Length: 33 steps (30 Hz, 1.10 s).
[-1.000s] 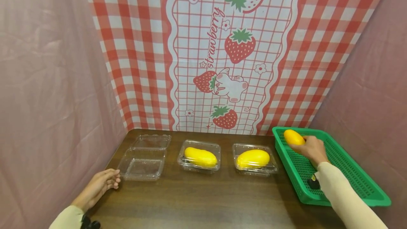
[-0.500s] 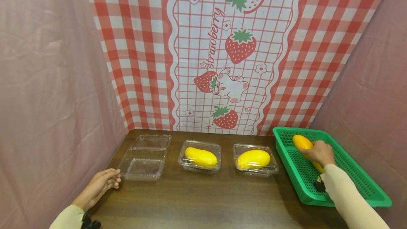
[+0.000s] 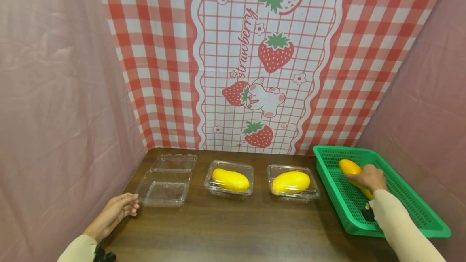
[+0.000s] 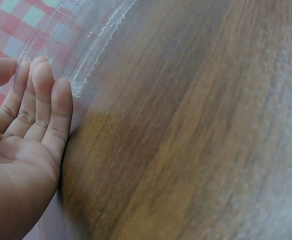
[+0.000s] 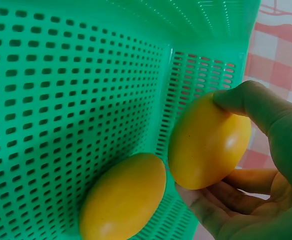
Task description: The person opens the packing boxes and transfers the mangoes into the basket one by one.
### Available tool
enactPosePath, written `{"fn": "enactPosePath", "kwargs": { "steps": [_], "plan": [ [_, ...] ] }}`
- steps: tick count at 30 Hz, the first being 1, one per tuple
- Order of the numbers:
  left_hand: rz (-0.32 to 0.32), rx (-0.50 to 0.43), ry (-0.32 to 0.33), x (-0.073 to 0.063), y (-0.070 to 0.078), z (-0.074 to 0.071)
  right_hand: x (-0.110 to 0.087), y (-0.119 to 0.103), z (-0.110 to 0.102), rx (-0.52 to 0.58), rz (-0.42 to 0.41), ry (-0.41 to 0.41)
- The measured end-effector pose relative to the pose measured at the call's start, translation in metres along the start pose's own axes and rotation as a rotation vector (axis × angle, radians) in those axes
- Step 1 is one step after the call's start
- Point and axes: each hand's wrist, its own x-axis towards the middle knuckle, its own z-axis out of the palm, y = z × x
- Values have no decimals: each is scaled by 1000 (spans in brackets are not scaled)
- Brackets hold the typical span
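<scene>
My right hand point(image 3: 372, 177) grips a yellow mango point(image 5: 208, 142) between thumb and fingers, low inside the green basket point(image 3: 335, 199). A second mango point(image 5: 125, 197) lies on the basket floor, close beside the held one and partly hidden by the hand in the head view. My left hand point(image 3: 115, 212) rests at the table's left edge with relaxed, slightly bent fingers. Its fingertips point(image 4: 44, 75) are right at the near-left corner of an opened clear plastic clamshell box point(image 3: 165, 191), whose lid point(image 3: 175, 162) is folded back toward the wall.
Two closed clear boxes stand mid-table, the left box point(image 3: 212, 165) and the right box point(image 3: 273, 168), each with a yellow mango inside. A checked strawberry cloth point(image 3: 164, 72) hangs behind the brown table point(image 3: 233, 225). Pink curtains point(image 3: 65, 92) flank both sides.
My right hand has moved right and down into the basket, with the mango in its grip. The second mango has come partly into sight. My left hand has stayed put.
</scene>
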Motion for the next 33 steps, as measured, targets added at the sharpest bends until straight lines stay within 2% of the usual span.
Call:
{"fn": "enactPosePath", "kwargs": {
  "steps": [9,19,25,33],
  "plan": [
    [-2,-25,30,3,-2,2,1,7,4,5,21,-32],
    [-19,-22,49,2,-2,3,3,12,11,-12,16,-51],
    [-17,-4,50,2,-1,3,5,18,18,16,27,-74],
    [-6,-26,64,2,-4,3,6,17,22,-1,6,-105]
  ]
}}
